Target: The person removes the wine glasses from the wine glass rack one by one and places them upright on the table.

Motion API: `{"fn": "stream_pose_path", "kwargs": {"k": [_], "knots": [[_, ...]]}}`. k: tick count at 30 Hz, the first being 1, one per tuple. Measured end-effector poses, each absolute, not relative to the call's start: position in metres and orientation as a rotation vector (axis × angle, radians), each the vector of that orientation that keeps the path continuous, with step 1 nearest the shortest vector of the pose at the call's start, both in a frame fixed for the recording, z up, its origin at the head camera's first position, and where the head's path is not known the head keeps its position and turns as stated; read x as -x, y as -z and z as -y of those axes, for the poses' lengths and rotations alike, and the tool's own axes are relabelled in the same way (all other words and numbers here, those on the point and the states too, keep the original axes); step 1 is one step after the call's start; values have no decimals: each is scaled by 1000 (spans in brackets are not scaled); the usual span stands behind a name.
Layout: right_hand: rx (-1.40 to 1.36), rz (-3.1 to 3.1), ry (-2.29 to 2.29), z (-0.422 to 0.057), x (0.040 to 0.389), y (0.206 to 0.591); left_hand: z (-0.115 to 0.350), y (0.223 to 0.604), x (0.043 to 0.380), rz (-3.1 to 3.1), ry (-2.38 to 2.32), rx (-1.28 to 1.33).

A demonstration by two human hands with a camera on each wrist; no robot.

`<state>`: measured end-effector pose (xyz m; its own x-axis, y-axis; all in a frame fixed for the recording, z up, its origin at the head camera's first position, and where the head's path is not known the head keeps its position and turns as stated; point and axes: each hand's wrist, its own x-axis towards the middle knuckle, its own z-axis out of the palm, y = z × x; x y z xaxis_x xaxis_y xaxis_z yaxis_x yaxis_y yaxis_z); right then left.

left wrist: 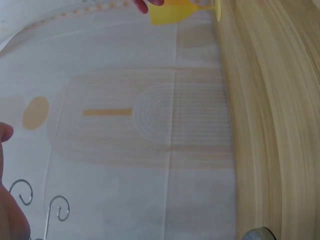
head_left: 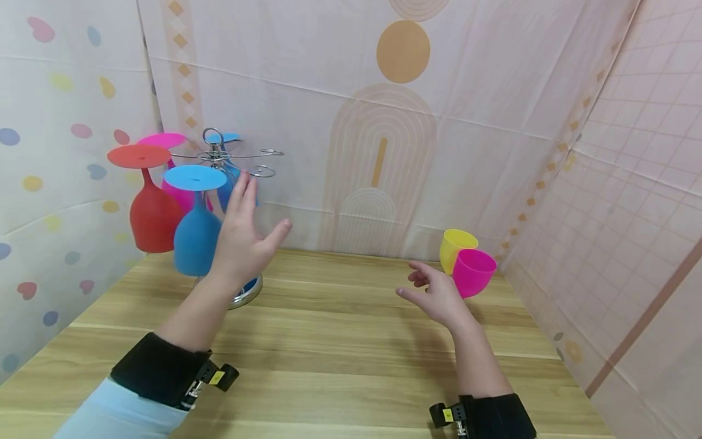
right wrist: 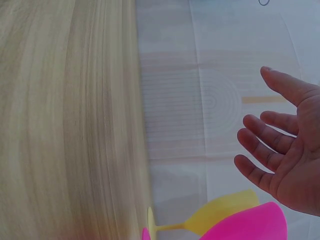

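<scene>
Right wrist: a magenta goblet (right wrist: 255,225) partly hides a thin-stemmed yellow goblet (right wrist: 217,211).

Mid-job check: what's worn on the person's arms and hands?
The left hand and right hand are bare. A light blue sleeve meets the black left wristband; the right wristband is black too. Each bears a small black device with a yellow label.

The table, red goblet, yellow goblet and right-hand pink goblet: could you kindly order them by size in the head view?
1. Table
2. Red goblet
3. Right-hand pink goblet and yellow goblet: too alike to rank; yellow partly hidden.
</scene>
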<state>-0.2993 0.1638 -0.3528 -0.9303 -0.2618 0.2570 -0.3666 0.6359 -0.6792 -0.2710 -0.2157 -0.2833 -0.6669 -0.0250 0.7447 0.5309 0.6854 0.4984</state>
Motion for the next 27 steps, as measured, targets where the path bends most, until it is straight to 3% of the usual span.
{"fn": "stream_pose_path", "kwargs": {"k": [27], "knots": [[-525,2732,-1171,-161,300,355,207,273,277,2371,899,360]]}}
